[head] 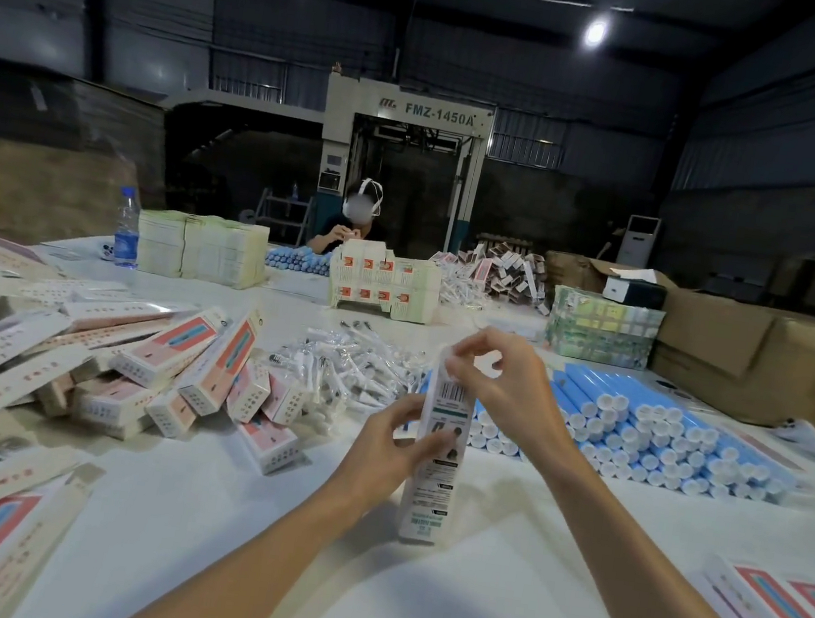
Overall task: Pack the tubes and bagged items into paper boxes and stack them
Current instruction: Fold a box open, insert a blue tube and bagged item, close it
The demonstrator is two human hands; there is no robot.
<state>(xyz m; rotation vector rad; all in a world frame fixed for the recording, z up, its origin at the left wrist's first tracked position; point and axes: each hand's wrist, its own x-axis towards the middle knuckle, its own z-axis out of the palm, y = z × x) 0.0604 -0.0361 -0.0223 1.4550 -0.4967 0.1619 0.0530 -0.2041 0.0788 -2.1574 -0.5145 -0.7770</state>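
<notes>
Right of a heap of matte pink-and-white cartons [189,373] at mid-left, the left hand [391,454] grips a slim upright paper box [433,468] at centre, the right hand [505,378] pinching its top flap, with glossy blue cylindrical tubes [638,427] stacked at right.

Reaching in over the table's [516,572] near edge with both bare forearms. Gripping the upright paper box [427,498] mid-length with the left hand [390,444], thumb across its front; pinching its top end with the right hand [505,378], fingers curled.
</notes>
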